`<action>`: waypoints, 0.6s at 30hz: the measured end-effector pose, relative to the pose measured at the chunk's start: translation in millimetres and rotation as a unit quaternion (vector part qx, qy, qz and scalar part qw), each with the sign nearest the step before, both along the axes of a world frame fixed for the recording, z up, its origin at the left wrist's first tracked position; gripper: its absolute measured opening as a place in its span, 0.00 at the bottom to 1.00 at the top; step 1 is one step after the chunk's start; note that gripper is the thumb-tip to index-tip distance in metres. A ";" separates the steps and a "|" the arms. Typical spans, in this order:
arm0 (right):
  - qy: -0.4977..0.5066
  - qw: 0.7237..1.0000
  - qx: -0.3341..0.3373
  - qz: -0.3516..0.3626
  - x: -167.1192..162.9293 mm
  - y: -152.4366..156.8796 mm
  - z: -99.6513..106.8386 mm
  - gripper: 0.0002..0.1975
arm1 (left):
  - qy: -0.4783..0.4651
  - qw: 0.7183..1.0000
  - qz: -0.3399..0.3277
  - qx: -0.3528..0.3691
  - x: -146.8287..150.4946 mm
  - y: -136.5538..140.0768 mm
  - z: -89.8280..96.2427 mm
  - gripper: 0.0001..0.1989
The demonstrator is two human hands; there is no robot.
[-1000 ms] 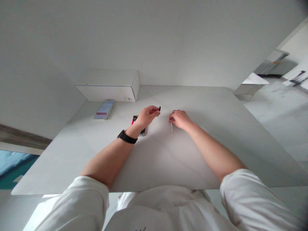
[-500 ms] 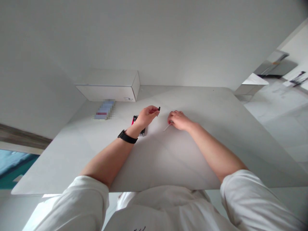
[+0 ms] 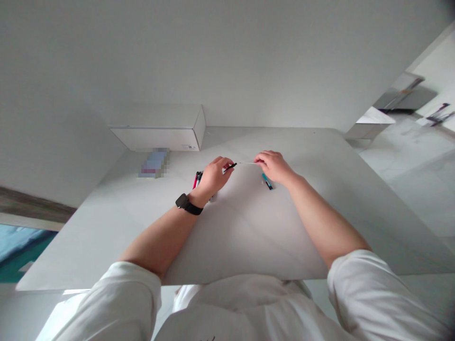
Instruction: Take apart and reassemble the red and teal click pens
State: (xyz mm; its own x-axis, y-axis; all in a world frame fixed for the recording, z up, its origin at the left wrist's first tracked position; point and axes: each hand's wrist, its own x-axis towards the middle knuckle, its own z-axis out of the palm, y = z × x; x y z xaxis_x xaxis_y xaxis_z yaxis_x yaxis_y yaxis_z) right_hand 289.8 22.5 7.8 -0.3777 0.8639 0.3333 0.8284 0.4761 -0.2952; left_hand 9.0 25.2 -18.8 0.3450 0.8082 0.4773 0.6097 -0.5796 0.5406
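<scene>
My left hand (image 3: 216, 174) is closed in a pinch on a short black pen part (image 3: 230, 167), its dark end pointing right. Across from it, my right hand (image 3: 273, 166) grips a thin white pen refill (image 3: 249, 163) by its right end. The refill lies roughly level, its tip a small gap from the black part. Below my right hand, a teal and black pen piece (image 3: 267, 182) rests on the table. Several pens (image 3: 197, 179), black ones and a red one, lie partly hidden beneath my left hand and wrist.
A long white box (image 3: 156, 138) stands against the wall at the back left. In front of it is a blurred bluish packet (image 3: 154, 163). The white table (image 3: 249, 237) ends at a front edge close to my body.
My right hand has moved up and slightly right, swinging the refill level towards the black part. The teal and black piece now shows below it. My left hand has tilted the black part.
</scene>
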 end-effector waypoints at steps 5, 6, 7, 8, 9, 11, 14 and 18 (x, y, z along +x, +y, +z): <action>0.001 1.000 0.007 0.009 -2.5 -1.8 0.7 0.09 | 0.029 0.999 -0.006 0.012 1.1 -3.5 2.5 0.08; 0.001 1.000 0.010 0.010 -2.9 -1.9 0.0 0.09 | 0.030 0.999 -0.006 0.013 1.2 -3.4 2.5 0.08; 0.001 1.000 0.012 0.010 -3.2 -1.9 -0.7 0.09 | 0.031 0.999 -0.007 0.013 1.3 -3.3 2.5 0.08; 0.001 1.000 0.014 0.010 -3.2 -1.9 -1.4 0.09 | 0.032 0.999 -0.008 0.013 1.3 -3.2 2.5 0.08; 0.002 1.000 0.015 0.009 -3.2 -1.9 -1.8 0.09 | 0.034 0.999 -0.010 0.013 1.3 -3.1 2.5 0.08; 0.001 1.000 0.016 0.011 -3.2 -2.1 -2.0 0.09 | 0.039 0.999 -0.011 0.014 1.2 -3.1 2.5 0.08; 0.001 1.000 0.017 0.018 -4.6 -4.0 -0.1 0.09 | 0.045 0.999 -0.018 0.016 1.1 -3.6 2.4 0.08; 0.001 1.000 0.009 0.023 -10.4 -9.3 4.9 0.10 | 0.046 0.998 -0.034 0.015 2.4 -5.3 2.6 0.08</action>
